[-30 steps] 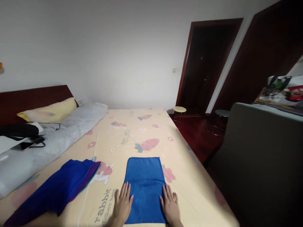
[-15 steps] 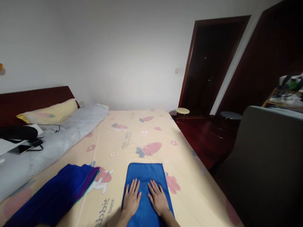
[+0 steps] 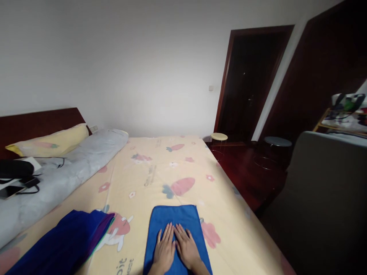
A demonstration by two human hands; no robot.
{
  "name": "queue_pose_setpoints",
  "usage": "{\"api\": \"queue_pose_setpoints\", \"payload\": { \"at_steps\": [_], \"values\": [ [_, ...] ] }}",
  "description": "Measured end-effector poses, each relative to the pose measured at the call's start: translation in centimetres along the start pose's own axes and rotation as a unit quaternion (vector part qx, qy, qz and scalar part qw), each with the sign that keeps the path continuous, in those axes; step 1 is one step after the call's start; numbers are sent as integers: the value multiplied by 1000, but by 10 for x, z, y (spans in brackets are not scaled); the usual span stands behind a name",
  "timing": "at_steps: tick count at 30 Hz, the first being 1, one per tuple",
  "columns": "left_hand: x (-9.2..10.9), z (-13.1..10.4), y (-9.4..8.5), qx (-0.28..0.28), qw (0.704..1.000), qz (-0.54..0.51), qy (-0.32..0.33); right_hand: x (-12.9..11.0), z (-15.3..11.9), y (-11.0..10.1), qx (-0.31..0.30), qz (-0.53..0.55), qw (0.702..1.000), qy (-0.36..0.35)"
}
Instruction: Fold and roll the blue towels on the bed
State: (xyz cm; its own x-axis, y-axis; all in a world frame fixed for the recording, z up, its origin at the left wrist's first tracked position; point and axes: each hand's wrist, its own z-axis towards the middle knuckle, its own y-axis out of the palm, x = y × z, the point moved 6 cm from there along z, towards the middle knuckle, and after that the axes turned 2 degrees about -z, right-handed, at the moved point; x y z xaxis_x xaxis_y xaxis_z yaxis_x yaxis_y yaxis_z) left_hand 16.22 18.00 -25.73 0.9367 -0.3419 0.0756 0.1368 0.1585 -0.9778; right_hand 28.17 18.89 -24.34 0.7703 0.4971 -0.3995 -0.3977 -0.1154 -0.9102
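Observation:
A blue cloth [image 3: 174,214] lies flat on the bed's patterned sheet [image 3: 155,183], its near end cut off by the lower picture edge. My left hand [image 3: 165,246] rests palm down on the cloth, fingers stretched forward. Beside it, my right hand [image 3: 185,244] presses flat on the same cloth, and the fingertips of both hands almost meet at the middle. To the left is a pile of cloths [image 3: 65,240], dark blue on top with purple and green edges showing; neither hand touches it.
A grey quilt [image 3: 94,152] and a yellow pillow [image 3: 54,141] lie along the left by the headboard. A phone [image 3: 11,191] and cables are on the quilt. A grey chair back [image 3: 323,191] stands at right, with stools [image 3: 219,136] beyond the bed edge.
Both hands have slid inward over the blue cloth and now lie close together. The view has tilted up and shifted slightly, so the bed and cloths appear lower.

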Motion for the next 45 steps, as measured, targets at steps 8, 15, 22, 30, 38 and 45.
{"api": "queue_pose_setpoints", "payload": {
  "at_steps": [8,15,22,30,38,45],
  "values": [
    [-64,41,-11,-105,983,-32,-146,73,25,-26,2,-44,990,134],
    [-86,55,-14,-148,963,-16,-224,99,33,-37,2,-75,972,221],
    [-37,66,8,-59,995,-27,-75,34,56,-10,-2,-14,998,54],
    [-92,49,-9,-87,972,-15,-216,103,45,-27,20,-58,988,144],
    [-102,55,-37,-110,967,11,-229,107,47,-40,47,-90,969,225],
    [-17,16,-15,-19,995,-45,-87,7,12,19,98,-69,993,-10]
  ]
}}
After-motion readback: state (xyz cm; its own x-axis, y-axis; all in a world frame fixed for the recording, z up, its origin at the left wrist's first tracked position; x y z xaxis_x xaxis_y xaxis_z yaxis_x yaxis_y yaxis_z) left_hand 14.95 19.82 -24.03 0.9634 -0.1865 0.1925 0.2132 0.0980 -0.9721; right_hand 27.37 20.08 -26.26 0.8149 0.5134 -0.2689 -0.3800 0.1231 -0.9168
